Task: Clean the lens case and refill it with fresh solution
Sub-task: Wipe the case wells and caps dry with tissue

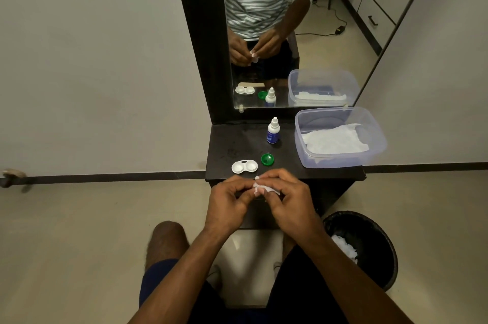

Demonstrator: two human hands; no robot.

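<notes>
Just below the centre of the frame, the left hand (229,200) and the right hand (286,197) meet over the near edge of a dark worktop (232,146). Both have their fingers curled inward, and between the fingertips they pinch a small white tissue piece (260,187); whether anything is wrapped inside it cannot be told.

The white lens case (244,166) lies on the worktop just above the left hand, both wells uncovered and facing up. Just to its right sits a green cap (267,159), hollow side up, apart from the case. Further back, near the mirror (277,33), a small solution bottle (273,130) with a white nozzle and blue label stands upright.

At the right of the worktop a clear plastic tub (340,136) holds white tissue paper (334,140) and overhangs the worktop's right edge. In the lower right of the frame a black bin (369,241) stands on the floor with crumpled white tissue (344,247) inside. The mirror shows a striped shirt and both hands.
</notes>
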